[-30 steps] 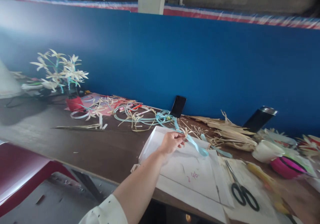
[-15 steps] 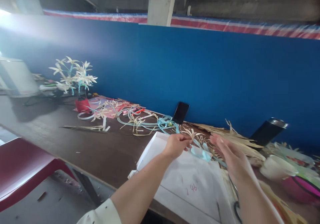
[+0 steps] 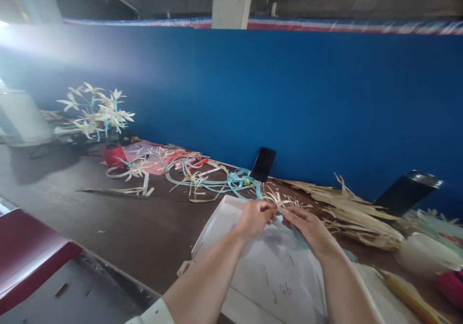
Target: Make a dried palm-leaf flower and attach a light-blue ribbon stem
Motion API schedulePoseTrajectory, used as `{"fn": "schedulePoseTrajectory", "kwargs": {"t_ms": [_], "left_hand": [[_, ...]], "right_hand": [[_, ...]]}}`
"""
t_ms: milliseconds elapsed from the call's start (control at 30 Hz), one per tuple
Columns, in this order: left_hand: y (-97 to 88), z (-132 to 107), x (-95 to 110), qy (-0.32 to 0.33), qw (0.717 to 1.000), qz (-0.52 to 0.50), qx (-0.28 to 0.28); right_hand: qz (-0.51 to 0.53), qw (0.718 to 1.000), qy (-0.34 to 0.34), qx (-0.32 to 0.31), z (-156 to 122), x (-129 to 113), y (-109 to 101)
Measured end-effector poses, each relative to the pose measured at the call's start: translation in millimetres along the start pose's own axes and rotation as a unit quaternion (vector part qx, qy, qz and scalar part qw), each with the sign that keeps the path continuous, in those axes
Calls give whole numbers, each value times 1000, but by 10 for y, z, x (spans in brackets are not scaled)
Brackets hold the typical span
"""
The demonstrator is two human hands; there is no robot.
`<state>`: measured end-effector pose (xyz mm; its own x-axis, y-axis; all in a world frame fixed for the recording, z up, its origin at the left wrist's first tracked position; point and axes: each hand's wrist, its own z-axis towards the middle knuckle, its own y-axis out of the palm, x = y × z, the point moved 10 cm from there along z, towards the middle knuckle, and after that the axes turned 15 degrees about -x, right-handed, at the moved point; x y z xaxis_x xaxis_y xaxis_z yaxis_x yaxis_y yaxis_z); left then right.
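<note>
Over a white box lid (image 3: pixel 289 266) with red marks, my two hands meet with fingertips close together. My left hand (image 3: pixel 256 217) is closed in a pinch at the base of a small flower (image 3: pixel 277 198) of pale dried strips, its petals fanning out above the fingers. Pinched at the same spot, my right hand (image 3: pixel 304 226) grips a light blue ribbon (image 3: pixel 298 237) that trails down under its palm. The flower's stem is mostly hidden by the fingers.
Light blue cord (image 3: pixel 213 185) and scraps lie behind the lid, near a leaning phone (image 3: pixel 264 164). Dried husks (image 3: pixel 369 220), a dark flask (image 3: pixel 407 194) and a white cup (image 3: pixel 427 254) stand right. At left are a flower arrangement (image 3: pixel 101 112) in a red pot (image 3: pixel 114 156) and a red chair (image 3: pixel 32 256).
My right hand has come in from the right, where its fingers were held straight, to pinch the ribbon beside my left hand. The left hand still holds the flower. The view has shifted slightly.
</note>
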<state>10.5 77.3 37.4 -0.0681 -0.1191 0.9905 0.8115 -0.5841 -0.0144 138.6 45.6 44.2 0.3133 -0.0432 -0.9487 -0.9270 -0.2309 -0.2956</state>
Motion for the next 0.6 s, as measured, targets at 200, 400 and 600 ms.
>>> {"fn": "schedulePoseTrajectory", "kwargs": {"t_ms": [200, 400, 600], "left_hand": [[51, 10, -35, 5, 1000, 17, 3], [58, 24, -89, 5, 1000, 13, -1], [42, 23, -98, 1, 1000, 31, 1]], "right_hand": [[5, 999, 18, 45, -64, 36, -51], [59, 997, -4, 44, -42, 132, -42], [108, 993, -31, 32, -19, 181, -42]]}}
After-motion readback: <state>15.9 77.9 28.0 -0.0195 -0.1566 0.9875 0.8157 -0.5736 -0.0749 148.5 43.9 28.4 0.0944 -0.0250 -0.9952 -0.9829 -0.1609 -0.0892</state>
